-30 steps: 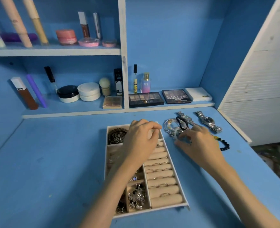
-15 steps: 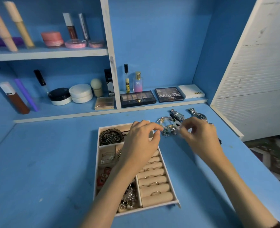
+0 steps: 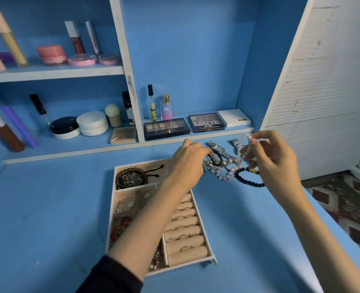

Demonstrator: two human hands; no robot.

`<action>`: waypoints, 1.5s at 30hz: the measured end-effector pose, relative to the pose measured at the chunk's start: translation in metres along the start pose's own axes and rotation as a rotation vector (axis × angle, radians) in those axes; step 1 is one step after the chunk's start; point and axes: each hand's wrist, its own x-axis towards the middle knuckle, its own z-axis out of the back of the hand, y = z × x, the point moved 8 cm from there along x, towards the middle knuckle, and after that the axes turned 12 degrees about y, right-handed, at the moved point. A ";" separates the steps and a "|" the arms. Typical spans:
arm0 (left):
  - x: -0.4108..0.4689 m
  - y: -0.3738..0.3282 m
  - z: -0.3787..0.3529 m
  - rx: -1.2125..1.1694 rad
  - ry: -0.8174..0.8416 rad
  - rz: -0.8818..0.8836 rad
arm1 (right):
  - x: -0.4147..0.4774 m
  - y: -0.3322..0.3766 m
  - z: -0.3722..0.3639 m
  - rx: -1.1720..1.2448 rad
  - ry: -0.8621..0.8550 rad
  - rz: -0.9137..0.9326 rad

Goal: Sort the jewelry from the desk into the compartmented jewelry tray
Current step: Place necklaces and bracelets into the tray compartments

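Dangling from right hand (image 3: pixel 274 159): pale bracelet (image 3: pixel 239 149)

Home vanity: blue desk (image 3: pixel 48 208), makeup-stocked shelves (image 3: pixel 54 71).

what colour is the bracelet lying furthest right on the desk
The bracelet has dark blue-black beads; best seen in the head view.

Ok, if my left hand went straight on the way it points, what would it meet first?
Likely the black cord bracelet at the left hand's fingertips, depth unclear; the silver watch lies beyond.
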 end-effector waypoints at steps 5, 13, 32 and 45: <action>0.021 -0.010 -0.008 0.147 0.043 -0.103 | -0.001 -0.003 0.000 -0.003 0.004 -0.013; 0.028 -0.014 -0.009 0.182 0.012 -0.128 | -0.001 -0.009 -0.005 0.004 0.016 -0.025; -0.130 0.067 0.069 -0.505 0.009 0.223 | -0.027 0.033 -0.102 0.222 0.208 0.033; -0.183 0.100 0.058 -0.443 0.211 0.381 | -0.040 0.059 -0.144 0.200 0.298 0.061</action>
